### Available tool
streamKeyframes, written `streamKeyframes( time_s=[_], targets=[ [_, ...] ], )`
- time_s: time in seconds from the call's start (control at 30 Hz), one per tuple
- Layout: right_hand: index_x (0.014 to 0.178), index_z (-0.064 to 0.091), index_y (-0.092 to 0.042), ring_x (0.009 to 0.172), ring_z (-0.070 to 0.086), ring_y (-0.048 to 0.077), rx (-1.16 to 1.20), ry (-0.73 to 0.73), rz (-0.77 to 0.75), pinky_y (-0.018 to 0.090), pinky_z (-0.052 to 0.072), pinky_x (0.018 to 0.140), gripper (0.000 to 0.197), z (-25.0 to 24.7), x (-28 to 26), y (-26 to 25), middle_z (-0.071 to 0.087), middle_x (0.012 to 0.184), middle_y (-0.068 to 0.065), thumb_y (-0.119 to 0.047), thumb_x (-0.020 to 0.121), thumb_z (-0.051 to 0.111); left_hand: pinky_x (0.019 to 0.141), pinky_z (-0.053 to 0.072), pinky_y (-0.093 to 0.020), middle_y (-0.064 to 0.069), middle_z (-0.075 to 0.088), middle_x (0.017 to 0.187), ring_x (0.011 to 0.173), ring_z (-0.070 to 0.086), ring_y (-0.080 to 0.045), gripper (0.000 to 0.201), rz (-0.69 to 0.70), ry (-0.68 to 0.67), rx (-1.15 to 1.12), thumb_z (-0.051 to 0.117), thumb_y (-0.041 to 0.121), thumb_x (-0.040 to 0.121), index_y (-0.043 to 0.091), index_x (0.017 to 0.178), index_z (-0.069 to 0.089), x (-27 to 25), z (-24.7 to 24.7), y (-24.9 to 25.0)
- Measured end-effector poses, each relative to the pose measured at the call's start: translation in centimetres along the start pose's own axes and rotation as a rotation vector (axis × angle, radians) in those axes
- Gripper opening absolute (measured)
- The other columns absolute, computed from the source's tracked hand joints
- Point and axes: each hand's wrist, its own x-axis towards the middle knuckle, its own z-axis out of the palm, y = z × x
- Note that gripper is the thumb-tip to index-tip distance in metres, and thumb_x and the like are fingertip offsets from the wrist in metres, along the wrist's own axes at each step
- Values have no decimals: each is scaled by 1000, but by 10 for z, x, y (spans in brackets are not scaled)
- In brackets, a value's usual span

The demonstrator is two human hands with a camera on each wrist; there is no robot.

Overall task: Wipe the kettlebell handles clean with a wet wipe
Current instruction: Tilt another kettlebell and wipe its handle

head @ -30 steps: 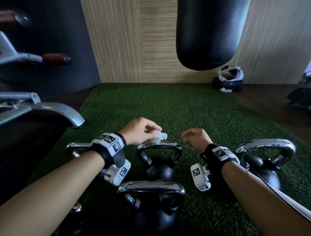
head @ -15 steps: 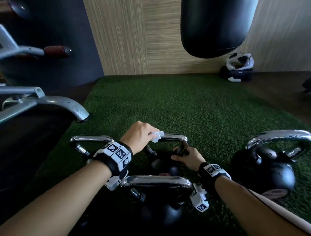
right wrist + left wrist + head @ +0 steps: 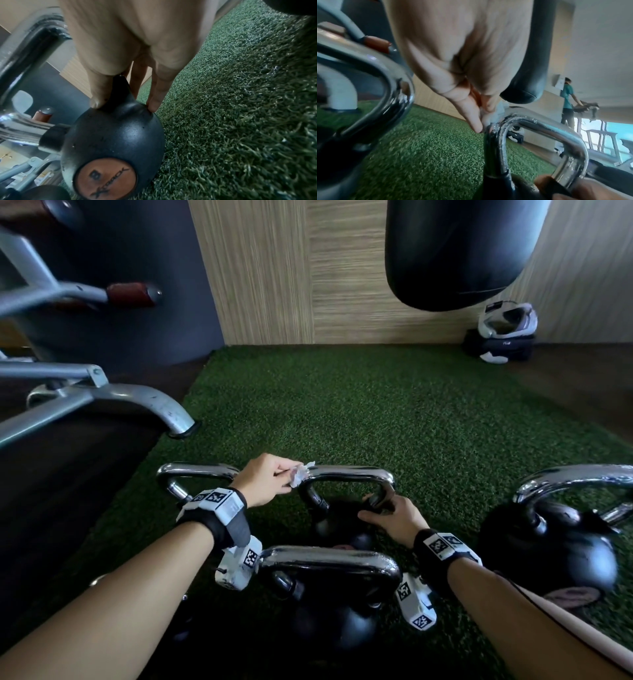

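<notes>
Several black kettlebells with chrome handles stand on the green turf. My left hand (image 3: pixel 270 479) pinches a crumpled white wet wipe (image 3: pixel 299 475) and presses it against the left bend of the middle kettlebell's chrome handle (image 3: pixel 349 474). The left wrist view shows my fingertips (image 3: pixel 476 126) holding the wipe (image 3: pixel 489 117) on that handle (image 3: pixel 530 124). My right hand (image 3: pixel 390 515) grips the handle's right leg where it meets the black ball. In the right wrist view my thumb and fingers (image 3: pixel 154 102) straddle that leg on the kettlebell (image 3: pixel 113 134), which bears an orange label marked 8.
Another kettlebell (image 3: pixel 329 587) stands right in front of me, one (image 3: pixel 555 546) to the right, one handle (image 3: pixel 195 472) to the left. A grey machine leg (image 3: pixel 144 404) rests at the turf's left edge. A black punching bag (image 3: pixel 455 251) hangs ahead. A person stands far off (image 3: pixel 567 100).
My right hand came down from the air and took hold of the handle's right leg. My left hand slid the wipe leftward along the handle to its left bend.
</notes>
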Motion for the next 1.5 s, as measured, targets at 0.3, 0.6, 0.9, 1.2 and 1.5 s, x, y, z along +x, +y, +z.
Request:
streamKeyframes(
  time_s=[0.3,0.6,0.9,1.2,1.5],
  targets=[
    [98,77,-33,96,72,9,30,-11,20,33,56,92,44,1,0,2,78,96,-12,-57,64,89,96,59,-47,-17,77,108,104,75,-24,14,-93,26,-219,64,2,98,0,96,78,-10,26,-37],
    [93,79,-29,85,76,11,33,24,28,43,62,87,39,0,-1,4,80,87,-9,-53,64,90,79,60,-22,8,80,85,81,74,-2,30,-41,34,-35,73,9,93,27,69,80,-10,53,-42],
    [95,78,-24,83,74,11,-80,76,14,33,60,81,36,-9,-16,0,79,86,-6,-47,69,92,84,63,-40,5,78,72,79,79,-14,41,-121,-98,31,81,51,80,13,66,75,2,46,-14],
    [78,76,-22,63,63,4,-242,-108,-73,15,48,58,19,-17,-31,-19,70,71,-7,-13,70,92,56,50,-23,0,69,66,64,70,-16,41,-101,11,309,72,43,93,14,65,66,40,47,9],
    [93,81,-43,66,61,12,-152,-234,-94,29,50,62,28,-11,-27,-12,76,78,-10,-16,87,78,77,62,-26,-11,70,118,99,73,-26,28,-208,-175,-19,64,12,99,-6,120,63,67,67,26]
  ],
)
